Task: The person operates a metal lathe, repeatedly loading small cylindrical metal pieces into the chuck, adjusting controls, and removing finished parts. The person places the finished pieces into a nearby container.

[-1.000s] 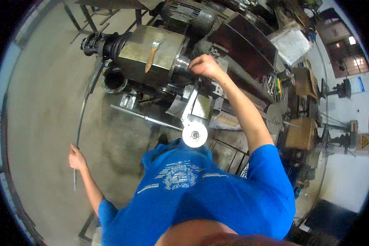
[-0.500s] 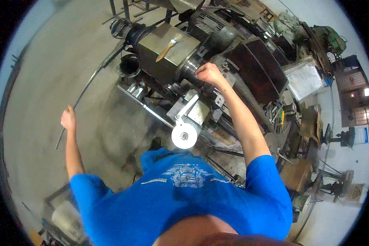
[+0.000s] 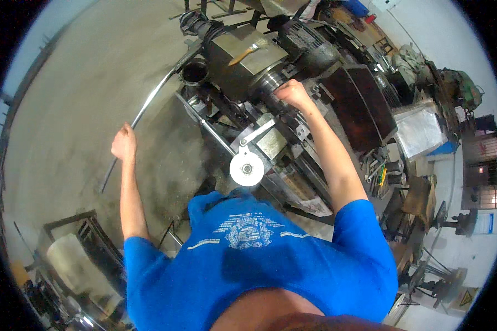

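Your left hand [image 3: 124,144] is closed in a fist around a long, thin metal bar [image 3: 143,113], gripping it partway along its length. The bar runs in a shallow curve from its free end, low over the concrete floor [image 3: 72,88] behind your fist, up and forward to the headstock end of the lathe [image 3: 243,60], where its far tip meets the machine just beside a dark round opening [image 3: 194,71].

Your right hand [image 3: 292,92], arm stretched forward, rests on the machine at the chuck [image 3: 269,83], fingers curled over the round metal part; whether they clamp it or only lie on it cannot be told from this angle.

A paintbrush [image 3: 246,53] with a pale wooden handle lies on top of the boxy grey headstock housing, well clear of both hands. Nearer your chest, a white handwheel [image 3: 247,169] stands out from the carriage, just below a square metal block [image 3: 270,144], between your two arms.

To the right of the lathe, a dark reddish panel [image 3: 359,105] slopes away, and beyond it a silvery sheet [image 3: 419,129] lies among benches and tools. At lower left, a dark metal frame [image 3: 80,248] stands on the floor. You wear a blue shirt [image 3: 254,259].
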A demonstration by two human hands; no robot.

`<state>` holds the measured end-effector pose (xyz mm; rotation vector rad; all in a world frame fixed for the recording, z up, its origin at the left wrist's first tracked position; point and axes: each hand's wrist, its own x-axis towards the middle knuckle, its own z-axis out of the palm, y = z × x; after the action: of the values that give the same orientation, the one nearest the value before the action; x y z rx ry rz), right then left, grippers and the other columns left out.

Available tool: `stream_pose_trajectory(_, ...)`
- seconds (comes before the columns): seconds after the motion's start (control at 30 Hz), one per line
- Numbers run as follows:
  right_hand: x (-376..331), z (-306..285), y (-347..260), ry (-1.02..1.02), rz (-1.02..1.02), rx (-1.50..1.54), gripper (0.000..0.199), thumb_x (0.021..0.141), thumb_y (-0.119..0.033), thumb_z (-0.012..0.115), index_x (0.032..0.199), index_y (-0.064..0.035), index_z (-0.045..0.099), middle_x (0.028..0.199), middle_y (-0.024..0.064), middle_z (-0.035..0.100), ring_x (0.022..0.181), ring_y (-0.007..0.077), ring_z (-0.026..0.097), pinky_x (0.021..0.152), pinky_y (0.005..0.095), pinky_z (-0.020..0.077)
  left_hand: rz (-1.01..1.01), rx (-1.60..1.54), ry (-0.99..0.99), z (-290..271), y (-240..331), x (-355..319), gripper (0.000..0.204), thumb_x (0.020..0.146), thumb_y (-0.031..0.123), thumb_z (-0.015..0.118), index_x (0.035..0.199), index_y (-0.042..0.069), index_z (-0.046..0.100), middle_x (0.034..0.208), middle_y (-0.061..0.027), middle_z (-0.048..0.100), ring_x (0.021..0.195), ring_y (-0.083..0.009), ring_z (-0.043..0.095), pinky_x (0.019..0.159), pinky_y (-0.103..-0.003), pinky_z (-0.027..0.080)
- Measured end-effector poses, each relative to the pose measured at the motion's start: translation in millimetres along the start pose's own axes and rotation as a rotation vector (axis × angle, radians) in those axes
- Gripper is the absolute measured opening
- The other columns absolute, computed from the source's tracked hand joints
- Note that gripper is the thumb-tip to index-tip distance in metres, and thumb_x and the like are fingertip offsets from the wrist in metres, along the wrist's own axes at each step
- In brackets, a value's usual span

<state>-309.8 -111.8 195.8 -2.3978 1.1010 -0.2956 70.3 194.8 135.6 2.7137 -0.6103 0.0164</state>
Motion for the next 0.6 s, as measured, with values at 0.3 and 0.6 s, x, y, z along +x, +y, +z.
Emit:
stream_pose_trajectory(0.3,-53,-36,-48,0.32,-0.039,0.374,0.027,0.059,-0.018,0.058,0.08,-0.0027,0.065,0.08,0.0156,0.063,0.073,0.0191,0.061,0.067,0.0276,0.0458,0.596,0.116,-0.045,-54,39,-1,0.026,0.079,0.025,0.051,0.095,0.006,0.059,0.091,-0.0161,0.059,0.082,-0.032,0.057,0.071,-0.036,0.045)
stream_pose_trajectory(0.6,-124,-5,-116,0.049,-0.137,0.845,0.03,0.055,-0.006,0.055,0.083,0.0008,0.063,0.082,0.0085,0.061,0.075,0.0148,0.057,0.068,0.0258,0.0443,1.639,-0.747,-0.443,-58,224,-120,0.038,0.069,0.003,0.057,0.106,0.004,0.051,0.089,-0.0138,0.058,0.082,-0.0297,0.056,0.073,-0.036,0.045)
